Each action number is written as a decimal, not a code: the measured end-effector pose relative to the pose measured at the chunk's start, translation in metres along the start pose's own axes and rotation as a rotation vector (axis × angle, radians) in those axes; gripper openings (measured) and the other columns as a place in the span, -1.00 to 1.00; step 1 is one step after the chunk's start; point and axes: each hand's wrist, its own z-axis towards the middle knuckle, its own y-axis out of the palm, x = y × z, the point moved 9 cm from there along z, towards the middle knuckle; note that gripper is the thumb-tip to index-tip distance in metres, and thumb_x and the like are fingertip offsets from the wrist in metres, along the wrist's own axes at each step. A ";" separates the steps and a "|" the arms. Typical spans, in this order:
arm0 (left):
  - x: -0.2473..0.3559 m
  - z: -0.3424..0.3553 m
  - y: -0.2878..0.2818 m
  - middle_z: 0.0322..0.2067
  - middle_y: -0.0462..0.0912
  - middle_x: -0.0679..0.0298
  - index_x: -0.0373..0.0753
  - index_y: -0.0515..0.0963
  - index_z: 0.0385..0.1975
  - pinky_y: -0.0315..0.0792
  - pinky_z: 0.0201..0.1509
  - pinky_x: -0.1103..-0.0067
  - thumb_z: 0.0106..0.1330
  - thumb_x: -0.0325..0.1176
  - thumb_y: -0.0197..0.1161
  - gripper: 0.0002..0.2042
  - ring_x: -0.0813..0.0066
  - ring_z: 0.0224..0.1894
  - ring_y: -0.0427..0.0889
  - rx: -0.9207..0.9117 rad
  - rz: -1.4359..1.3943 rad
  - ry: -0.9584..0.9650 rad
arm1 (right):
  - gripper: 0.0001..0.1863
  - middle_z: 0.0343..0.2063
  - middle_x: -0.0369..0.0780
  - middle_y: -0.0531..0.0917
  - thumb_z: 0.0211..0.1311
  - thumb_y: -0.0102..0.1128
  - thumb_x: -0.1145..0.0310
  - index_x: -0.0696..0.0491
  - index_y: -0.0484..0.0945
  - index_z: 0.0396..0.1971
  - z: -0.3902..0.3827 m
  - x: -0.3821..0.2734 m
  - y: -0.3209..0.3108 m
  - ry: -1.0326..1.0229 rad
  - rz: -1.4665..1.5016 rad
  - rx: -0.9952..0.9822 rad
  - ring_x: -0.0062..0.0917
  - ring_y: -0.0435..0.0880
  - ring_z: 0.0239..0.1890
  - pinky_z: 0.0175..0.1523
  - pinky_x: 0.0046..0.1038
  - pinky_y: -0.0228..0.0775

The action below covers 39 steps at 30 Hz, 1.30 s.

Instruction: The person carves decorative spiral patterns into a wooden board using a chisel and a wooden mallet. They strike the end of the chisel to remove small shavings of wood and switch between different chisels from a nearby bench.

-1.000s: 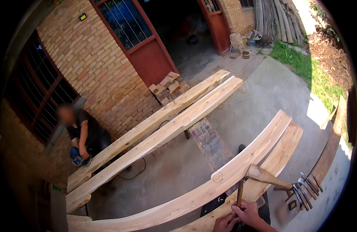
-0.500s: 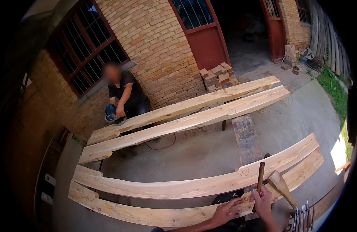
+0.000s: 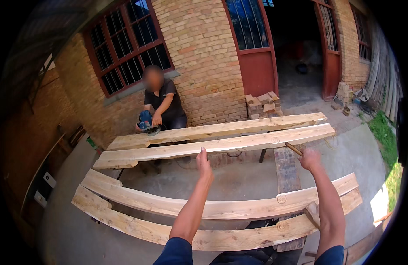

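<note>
My right hand (image 3: 311, 159) is raised beyond the near beams, closed round the brown wooden handle (image 3: 294, 149) of what looks like a chisel. Its handle slants up and left; the working end is hidden. To the left, my left hand (image 3: 204, 164) is raised, thumb up and palm turned inward, holding nothing. Below my arms lie two long pale wooden beams, a nearest one (image 3: 168, 233) and a second one (image 3: 239, 209). Each bears a round spiral mark near its right part. Under my right forearm, a wooden mallet (image 3: 311, 213) rests on the nearest beam.
Two more beams, a middle one (image 3: 177, 151) and a far one (image 3: 230, 127), lie across the gap. Behind them a person (image 3: 166, 104) holds a blue power tool (image 3: 145, 119) on the far beam. Stacked bricks (image 3: 262, 106) stand by the red door; a plank (image 3: 287, 170) links the supports.
Both hands have risen away from the nearest beam's spiral mark and reached forward. My left hand has come off the beam; the upright handle now slants left. The view has shifted.
</note>
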 end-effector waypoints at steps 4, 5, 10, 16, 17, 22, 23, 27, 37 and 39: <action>-0.046 -0.019 -0.052 0.60 0.18 0.00 -0.27 0.07 0.66 -0.03 0.68 0.23 0.44 0.45 0.22 0.05 0.16 0.66 0.09 0.047 0.022 -0.133 | -0.68 -0.04 -0.10 0.82 0.30 0.46 0.13 -0.08 0.80 -0.01 -0.031 0.008 0.020 0.001 -0.033 -0.031 -0.12 0.78 0.10 0.21 -0.10 0.63; -0.060 -0.026 -0.065 0.56 0.24 0.03 -0.27 0.14 0.62 0.02 0.64 0.26 0.42 0.45 0.24 0.04 0.20 0.61 0.17 0.097 0.024 -0.156 | -0.68 -0.05 -0.10 0.82 0.30 0.46 0.12 -0.08 0.80 -0.02 -0.034 0.016 0.026 0.013 -0.039 -0.055 -0.13 0.78 0.10 0.20 -0.11 0.63; -0.097 -0.053 -0.155 -0.03 0.58 0.23 -0.30 0.55 0.04 0.45 0.19 0.37 0.63 0.12 0.22 -0.51 0.36 0.00 0.55 0.248 0.346 0.042 | -0.69 -0.12 -0.11 0.84 0.31 0.45 0.08 -0.08 0.85 -0.07 -0.054 0.019 0.047 0.045 0.083 -0.197 -0.18 0.80 0.06 0.16 -0.14 0.64; -0.113 -0.111 -0.157 0.30 0.59 -0.21 -0.48 0.46 0.33 0.46 0.47 0.31 0.59 -0.06 0.33 -0.41 0.06 0.36 0.62 0.226 0.445 0.214 | -0.68 -0.22 -0.07 0.86 0.36 0.41 0.08 0.00 0.86 -0.12 -0.103 0.020 0.072 0.174 0.181 -0.410 -0.16 0.84 -0.06 0.12 -0.15 0.64; -0.109 -0.114 -0.158 0.28 0.62 -0.18 -0.48 0.47 0.31 0.49 0.43 0.33 0.59 -0.07 0.34 -0.42 0.07 0.32 0.65 0.245 0.435 0.215 | -0.67 -0.23 -0.07 0.86 0.37 0.40 0.07 0.01 0.86 -0.12 -0.107 0.019 0.078 0.173 0.195 -0.420 -0.15 0.84 -0.06 0.12 -0.15 0.64; -0.102 -0.113 -0.148 0.19 0.66 -0.06 -0.46 0.51 0.24 0.51 0.34 0.36 0.60 -0.08 0.33 -0.48 0.19 0.21 0.67 0.261 0.448 0.204 | -0.63 -0.20 -0.06 0.86 0.39 0.38 0.04 0.01 0.85 -0.06 -0.108 0.042 0.096 0.162 0.185 -0.371 -0.12 0.82 -0.02 0.16 -0.12 0.63; -0.104 -0.112 -0.148 0.17 0.67 -0.03 -0.45 0.52 0.23 0.52 0.32 0.37 0.60 -0.09 0.33 -0.50 0.22 0.18 0.67 0.259 0.439 0.206 | -0.62 -0.16 -0.05 0.86 0.39 0.38 0.04 0.01 0.85 -0.04 -0.108 0.047 0.101 0.152 0.176 -0.358 -0.12 0.82 0.00 0.17 -0.11 0.62; -0.106 -0.103 -0.149 0.08 0.67 0.08 -0.41 0.53 0.21 0.49 0.32 0.41 0.64 -0.09 0.28 -0.55 0.31 0.13 0.63 0.245 0.431 0.229 | -0.62 -0.06 -0.06 0.84 0.42 0.31 0.02 -0.05 0.84 -0.01 -0.112 0.042 0.095 0.097 0.103 -0.325 -0.11 0.79 0.08 0.22 -0.09 0.61; -0.145 -0.126 0.013 0.42 0.40 0.01 -0.37 0.28 0.49 0.15 0.63 0.26 0.64 0.13 0.17 -0.28 0.20 0.51 0.34 -0.166 0.230 -0.024 | -0.63 -0.10 -0.07 0.84 0.46 0.28 0.00 -0.08 0.82 0.00 -0.136 0.116 0.029 0.206 0.108 -0.236 -0.10 0.80 0.05 0.18 -0.08 0.63; -0.155 -0.128 0.102 0.57 0.24 -0.12 -0.39 0.13 0.59 -0.03 0.73 0.12 0.60 0.29 0.13 -0.11 0.03 0.66 0.18 -0.341 0.155 -0.137 | -0.63 -0.11 -0.06 0.84 0.46 0.29 0.00 -0.06 0.83 -0.03 -0.130 0.165 0.008 0.291 0.096 -0.190 -0.10 0.80 0.05 0.16 -0.07 0.64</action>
